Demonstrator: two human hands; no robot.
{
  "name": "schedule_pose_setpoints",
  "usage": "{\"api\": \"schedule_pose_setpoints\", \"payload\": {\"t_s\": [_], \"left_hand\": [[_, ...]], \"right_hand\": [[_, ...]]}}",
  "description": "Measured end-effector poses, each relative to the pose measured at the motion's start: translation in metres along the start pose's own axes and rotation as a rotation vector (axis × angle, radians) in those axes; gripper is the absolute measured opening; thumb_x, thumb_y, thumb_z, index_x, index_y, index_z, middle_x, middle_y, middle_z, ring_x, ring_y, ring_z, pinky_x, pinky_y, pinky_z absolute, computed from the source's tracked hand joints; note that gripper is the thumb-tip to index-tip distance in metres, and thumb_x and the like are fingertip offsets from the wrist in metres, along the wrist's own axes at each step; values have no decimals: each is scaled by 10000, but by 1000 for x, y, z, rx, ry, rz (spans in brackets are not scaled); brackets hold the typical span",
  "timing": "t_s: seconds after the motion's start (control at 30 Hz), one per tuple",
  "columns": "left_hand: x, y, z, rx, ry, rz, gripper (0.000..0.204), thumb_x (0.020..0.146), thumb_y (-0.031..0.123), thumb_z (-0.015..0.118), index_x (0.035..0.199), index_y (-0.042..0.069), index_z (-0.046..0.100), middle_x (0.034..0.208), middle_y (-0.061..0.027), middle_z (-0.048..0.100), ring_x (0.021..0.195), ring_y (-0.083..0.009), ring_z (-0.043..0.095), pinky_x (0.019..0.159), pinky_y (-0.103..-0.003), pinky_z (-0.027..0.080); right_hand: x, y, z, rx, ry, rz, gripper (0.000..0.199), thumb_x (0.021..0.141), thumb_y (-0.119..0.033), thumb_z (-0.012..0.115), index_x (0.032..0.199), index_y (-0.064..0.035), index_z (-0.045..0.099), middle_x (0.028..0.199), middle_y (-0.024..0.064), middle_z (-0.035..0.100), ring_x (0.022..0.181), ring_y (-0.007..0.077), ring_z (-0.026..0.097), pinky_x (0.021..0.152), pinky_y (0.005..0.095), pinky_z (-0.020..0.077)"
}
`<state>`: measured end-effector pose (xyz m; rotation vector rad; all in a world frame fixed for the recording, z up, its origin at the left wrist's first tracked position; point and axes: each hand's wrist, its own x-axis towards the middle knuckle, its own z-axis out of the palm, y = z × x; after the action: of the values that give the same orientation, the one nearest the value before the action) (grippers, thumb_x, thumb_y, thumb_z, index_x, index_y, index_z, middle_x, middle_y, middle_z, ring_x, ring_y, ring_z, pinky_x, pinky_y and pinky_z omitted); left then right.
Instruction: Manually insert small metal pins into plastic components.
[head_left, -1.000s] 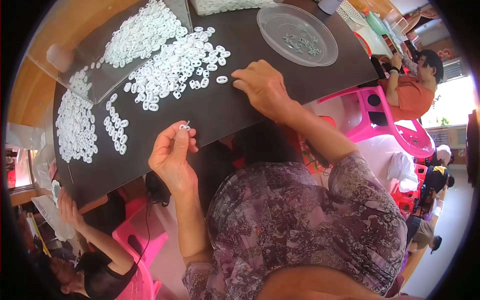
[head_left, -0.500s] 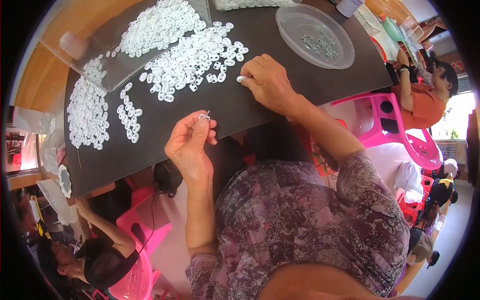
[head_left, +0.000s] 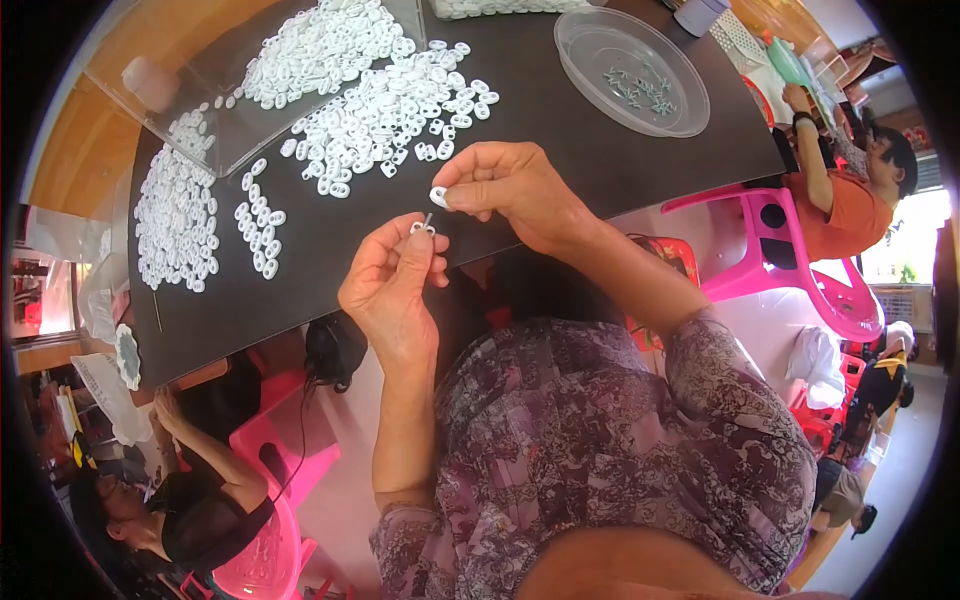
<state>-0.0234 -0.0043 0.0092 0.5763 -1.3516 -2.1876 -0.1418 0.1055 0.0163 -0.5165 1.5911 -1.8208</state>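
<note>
My left hand (head_left: 395,285) is closed, pinching a small white plastic piece (head_left: 422,229) between thumb and fingers. A short grey metal pin (head_left: 429,218) sticks up from that piece. Just above and to the right, my right hand (head_left: 518,192) pinches another white oval piece (head_left: 438,197) with a hole in it. The two pieces are close but apart. Beyond my hands lies a loose pile of white oval two-hole pieces (head_left: 370,125). A clear round tray (head_left: 690,110) at the far right holds several small metal pins (head_left: 640,90).
A clear box (head_left: 222,165) with white pieces stands at the far left. Nearby are a small cluster of pieces (head_left: 258,220) and a larger heap (head_left: 175,225). The dark table's (head_left: 290,310) near edge runs below my hands. Other people sit on pink chairs to both sides.
My right hand has moved left and nearer with a white piece, coming beside my left hand. My left hand has shifted slightly right, still holding its piece.
</note>
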Motion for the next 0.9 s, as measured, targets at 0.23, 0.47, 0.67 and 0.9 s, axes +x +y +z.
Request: {"api": "schedule_pose_setpoints", "payload": {"t_s": [0.23, 0.47, 0.67, 0.9], "left_hand": [[-3, 0, 3, 20, 21, 24, 140, 831, 22, 598, 937, -69, 605, 727, -117, 634, 550, -108, 543, 478, -216, 436], [-4, -3, 2, 68, 49, 51, 109, 826, 7, 596, 913, -57, 612, 715, -96, 630, 552, -98, 543, 472, -204, 429], [-4, -3, -4, 76, 38, 52, 124, 828, 23, 603, 932, -46, 609, 734, -78, 635, 583, -71, 557, 492, -170, 435], [-4, -4, -6, 63, 27, 30, 109, 837, 22, 591, 925, -41, 607, 736, -67, 630, 590, -67, 549, 501, -168, 429]], "right_hand": [[-2, 1, 8, 67, 18, 14, 168, 751, -84, 674, 897, -5, 648, 743, 12, 623, 623, 52, 507, 553, 184, 378], [-3, 1, 13, 1, 16, -24, 157, 751, -80, 674, 890, -10, 657, 757, 18, 635, 612, 45, 505, 545, 178, 374], [-5, 3, 19, -24, 13, -92, 150, 763, -59, 660, 902, -4, 653, 786, 22, 641, 671, 48, 550, 579, 172, 404], [-4, 7, 19, -68, 10, -136, 141, 777, -16, 640, 914, 15, 644, 819, 41, 640, 745, 80, 586, 685, 205, 469]]}}
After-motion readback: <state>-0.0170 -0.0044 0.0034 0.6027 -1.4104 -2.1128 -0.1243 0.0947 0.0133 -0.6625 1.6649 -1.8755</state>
